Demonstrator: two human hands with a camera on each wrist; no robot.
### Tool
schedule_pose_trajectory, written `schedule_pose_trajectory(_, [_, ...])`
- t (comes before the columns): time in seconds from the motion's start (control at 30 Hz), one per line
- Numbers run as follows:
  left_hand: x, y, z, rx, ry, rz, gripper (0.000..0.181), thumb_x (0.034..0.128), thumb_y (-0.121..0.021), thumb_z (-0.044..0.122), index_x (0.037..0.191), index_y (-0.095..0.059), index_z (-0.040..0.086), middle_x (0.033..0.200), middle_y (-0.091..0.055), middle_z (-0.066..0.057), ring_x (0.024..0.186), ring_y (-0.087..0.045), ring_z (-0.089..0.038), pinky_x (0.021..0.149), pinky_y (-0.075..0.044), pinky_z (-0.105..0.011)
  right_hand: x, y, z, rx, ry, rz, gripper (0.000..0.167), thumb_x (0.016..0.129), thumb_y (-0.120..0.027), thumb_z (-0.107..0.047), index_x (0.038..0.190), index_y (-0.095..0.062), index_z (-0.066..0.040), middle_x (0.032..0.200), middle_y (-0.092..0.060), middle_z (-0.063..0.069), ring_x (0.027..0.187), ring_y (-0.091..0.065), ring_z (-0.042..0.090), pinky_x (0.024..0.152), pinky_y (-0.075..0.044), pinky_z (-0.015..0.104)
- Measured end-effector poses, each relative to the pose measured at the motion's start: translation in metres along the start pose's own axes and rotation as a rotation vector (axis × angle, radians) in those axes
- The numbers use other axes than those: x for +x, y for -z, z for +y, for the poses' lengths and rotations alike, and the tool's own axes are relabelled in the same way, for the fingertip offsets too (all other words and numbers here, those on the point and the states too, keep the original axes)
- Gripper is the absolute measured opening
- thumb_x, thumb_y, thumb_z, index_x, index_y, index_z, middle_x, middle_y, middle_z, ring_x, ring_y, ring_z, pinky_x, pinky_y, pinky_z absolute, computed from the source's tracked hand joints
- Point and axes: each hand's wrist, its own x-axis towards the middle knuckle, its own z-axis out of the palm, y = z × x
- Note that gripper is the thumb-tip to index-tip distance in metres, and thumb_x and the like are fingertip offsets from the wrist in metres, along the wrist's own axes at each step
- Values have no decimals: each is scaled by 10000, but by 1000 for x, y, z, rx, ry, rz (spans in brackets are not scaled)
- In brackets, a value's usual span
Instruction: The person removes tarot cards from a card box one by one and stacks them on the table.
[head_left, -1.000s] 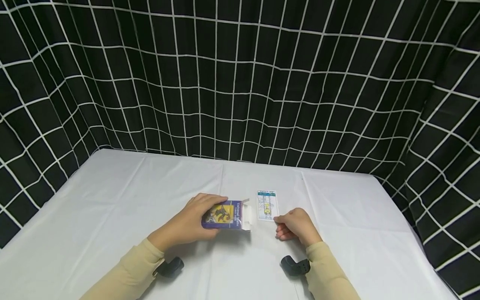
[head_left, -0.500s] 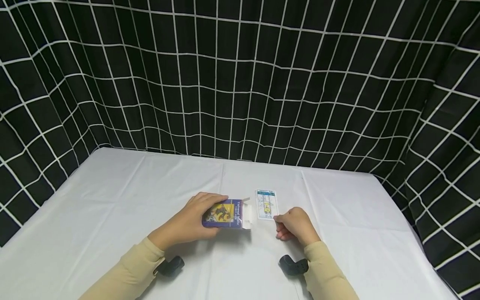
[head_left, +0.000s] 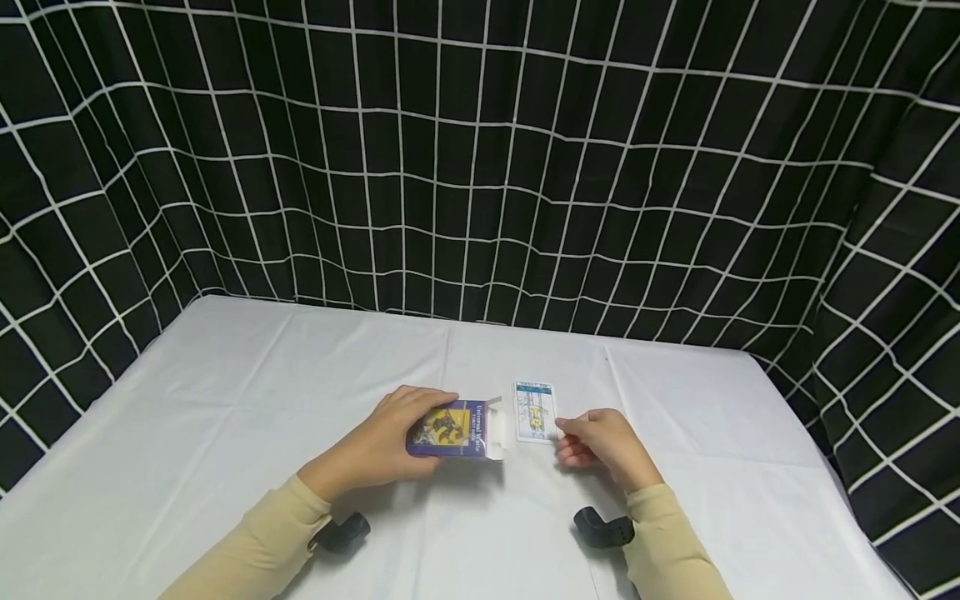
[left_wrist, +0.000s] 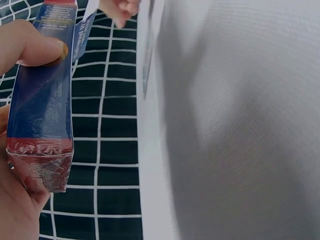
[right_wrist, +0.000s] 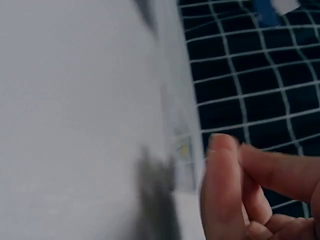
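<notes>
- The left hand (head_left: 381,443) grips the blue box (head_left: 448,429); its open end points right.
- The card (head_left: 534,413) lies on the worktop (head_left: 300,375), right of the box.
- The right hand (head_left: 602,442), thumb and finger pressed together, is near the card's right edge.

The left arm (head_left: 251,542) is slanting in from the frame's lower left, its left hand (head_left: 386,437) gripping near the centre; in the left wrist view its thumb (left_wrist: 35,46) is pressing at upper left. The right arm (head_left: 675,546) is angling up from the lower right, its right hand (head_left: 609,443) curling right of centre, two fingers (right_wrist: 222,190) meeting at their tips.
</notes>
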Motion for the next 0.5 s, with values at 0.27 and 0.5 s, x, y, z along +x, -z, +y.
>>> schedule_pose_trajectory(0.27, [-1,0,1,7,3,-3,800,715,-814,175,1450,-497,157,1446,-545,-44,1330,-469,-239,1141,-345,-517,-17,-12,-20,21,118,8,256,922,-648,-98,996,-615,144,738,-681,13,645,-665,60,643,-592,218])
schedule_pose_trajectory(0.5, [0,-1,1,7,-1,2,799,708,-812,187,1445,-505,159,1444,-549,-37,1337,-465,-234,1150,-335,-510,-30,-25,-33,27,215,20,249,919,-639,-72,1040,-653,145,861,-737,92,712,-689,87,720,-609,264])
